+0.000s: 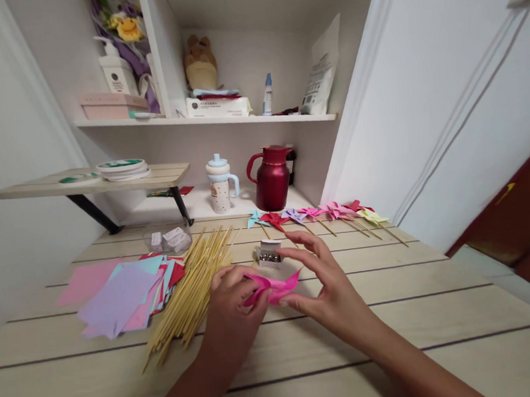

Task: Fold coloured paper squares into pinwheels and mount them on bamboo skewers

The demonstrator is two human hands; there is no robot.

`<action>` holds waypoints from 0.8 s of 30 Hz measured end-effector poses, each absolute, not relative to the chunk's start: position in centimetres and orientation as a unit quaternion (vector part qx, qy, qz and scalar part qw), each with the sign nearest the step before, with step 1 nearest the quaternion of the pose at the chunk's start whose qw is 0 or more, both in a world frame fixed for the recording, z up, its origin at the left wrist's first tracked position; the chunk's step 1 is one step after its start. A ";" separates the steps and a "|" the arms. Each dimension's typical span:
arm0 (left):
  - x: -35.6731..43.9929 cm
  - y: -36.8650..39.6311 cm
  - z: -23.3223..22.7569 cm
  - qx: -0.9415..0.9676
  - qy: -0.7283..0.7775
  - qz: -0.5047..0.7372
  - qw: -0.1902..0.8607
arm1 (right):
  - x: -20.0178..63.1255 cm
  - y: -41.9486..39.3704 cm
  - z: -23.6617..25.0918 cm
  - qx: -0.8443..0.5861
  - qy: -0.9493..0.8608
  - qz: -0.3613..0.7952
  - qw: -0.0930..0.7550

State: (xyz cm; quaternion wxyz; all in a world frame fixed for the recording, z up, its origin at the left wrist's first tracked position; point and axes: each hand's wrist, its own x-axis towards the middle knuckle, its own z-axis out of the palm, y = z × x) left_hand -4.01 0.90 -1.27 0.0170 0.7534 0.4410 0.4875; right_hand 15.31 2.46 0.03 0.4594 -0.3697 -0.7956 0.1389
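I see both hands' fingers pinching a folded pink paper pinwheel (pixel 272 288); left hand (pixel 231 311) at nine o'clock, right hand (pixel 327 285) seemingly at three.

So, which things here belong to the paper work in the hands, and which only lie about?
In use: folded pink paper piece held by left hand and right hand; coloured paper squares; thin wooden sticks; small white pin box; finished paper pinwheels.

Lying about: dark red jug; speckled lidded cup; brown plush toy.
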 end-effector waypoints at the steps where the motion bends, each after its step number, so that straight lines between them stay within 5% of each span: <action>1: -3.9 0.9 -1.3 0.760 0.431 0.485 -0.002 | 15.2 2.3 0.0 -0.365 -0.802 0.117 0.457; 16: -3.4 0.1 -1.2 0.778 0.389 0.489 -0.065 | 14.6 1.7 0.0 -0.333 -0.821 0.015 0.464; 20: -3.4 -0.2 -1.2 0.771 0.410 0.484 -0.055 | 14.5 1.5 0.3 -0.348 -0.803 0.100 0.473; 24: -3.5 -0.5 -0.8 0.703 0.459 0.543 -0.011 | 14.2 1.6 0.4 -0.396 -0.704 0.302 0.507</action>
